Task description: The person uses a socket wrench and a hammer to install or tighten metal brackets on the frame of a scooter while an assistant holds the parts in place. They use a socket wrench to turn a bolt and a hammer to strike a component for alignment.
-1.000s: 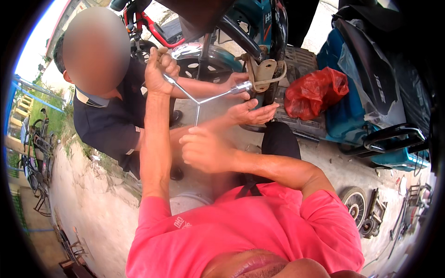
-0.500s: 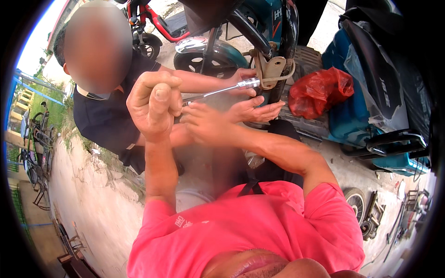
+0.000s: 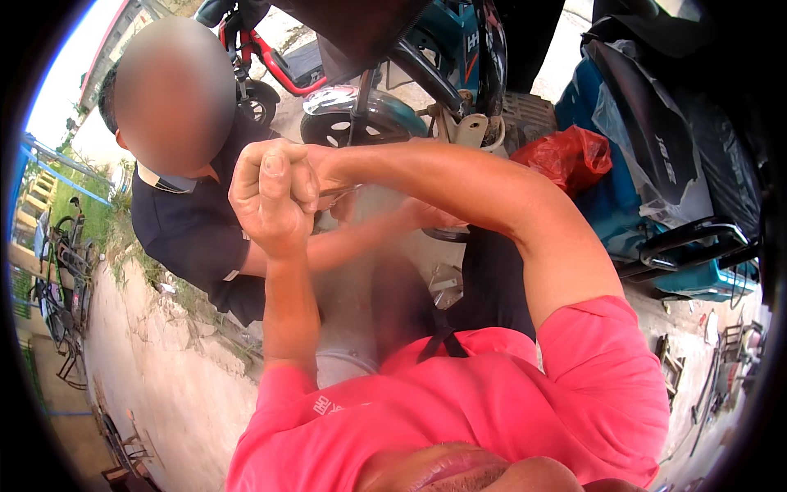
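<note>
My left hand (image 3: 275, 194) is curled closed around the end of a silver three-armed wrench (image 3: 341, 189), most of which is hidden behind my hands and right forearm. My right hand (image 3: 323, 166) is raised beside it, its fingers hidden behind the left one. The other person's hand (image 3: 426, 211) is blurred below my right forearm. A pale metal bracket (image 3: 470, 129) on the teal bike's front tube (image 3: 434, 74) shows just above that forearm. I cannot see whether the wrench touches it.
Another person (image 3: 184, 230) in dark clothing crouches at left. A red plastic bag (image 3: 574, 156) lies right of the bracket beside teal bodywork with a wrapped black seat (image 3: 639, 131). A red scooter (image 3: 287, 70) stands behind, and loose parts (image 3: 672, 369) lie on the ground at right.
My left hand has dropped lower and nearer. My right hand has swung up beside it from below, so my forearm now crosses in front of the bracket and covers much of the wrench.
</note>
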Demonstrator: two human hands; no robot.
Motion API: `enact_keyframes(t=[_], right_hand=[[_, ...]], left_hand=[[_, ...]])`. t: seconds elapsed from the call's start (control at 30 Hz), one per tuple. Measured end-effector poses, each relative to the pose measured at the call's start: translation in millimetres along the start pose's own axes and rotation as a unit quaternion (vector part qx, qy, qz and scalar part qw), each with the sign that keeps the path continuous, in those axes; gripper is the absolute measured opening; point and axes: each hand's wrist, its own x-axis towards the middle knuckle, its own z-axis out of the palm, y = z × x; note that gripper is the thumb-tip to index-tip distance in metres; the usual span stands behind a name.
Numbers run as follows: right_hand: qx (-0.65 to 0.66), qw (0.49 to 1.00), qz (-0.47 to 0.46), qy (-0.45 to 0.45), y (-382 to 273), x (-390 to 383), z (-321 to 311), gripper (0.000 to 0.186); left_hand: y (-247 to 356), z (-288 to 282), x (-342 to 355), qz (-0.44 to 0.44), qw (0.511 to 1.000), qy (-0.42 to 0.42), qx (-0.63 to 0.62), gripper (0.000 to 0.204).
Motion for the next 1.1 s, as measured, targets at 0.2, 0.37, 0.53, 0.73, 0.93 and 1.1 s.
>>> enact_keyframes(t=[0.2, 0.37, 0.53, 0.73, 0.93, 1.1], right_hand=[[-0.069, 0.994, 0.079, -0.019, -3, 50, 15, 0.026], [-0.096, 0.988, 0.117, 0.035, 8, 74, 7, 0.026], [-0.071, 0.983, 0.068, 0.156, 10, 70, -4, 0.031], [0.119, 0.925, -0.086, 0.351, -6, -5, -24, 0.041], [0.202, 0.838, -0.204, 0.464, -14, -23, -27, 0.046], [0.149, 0.81, -0.313, 0.474, -33, -48, -2, 0.046]], left_hand=[[5, -10, -7, -0.016, 0.995, -0.088, 0.047, 0.041], [30, -7, -33, -0.019, 0.956, -0.258, 0.135, 0.057], [43, 14, -79, -0.075, 0.923, -0.112, 0.362, 0.04], [-9, -9, -118, -0.115, 0.92, 0.066, 0.369, 0.05], [-83, -40, -148, -0.218, 0.916, 0.186, 0.28, 0.051], [-121, -52, -146, -0.286, 0.901, 0.273, 0.176, 0.05]])
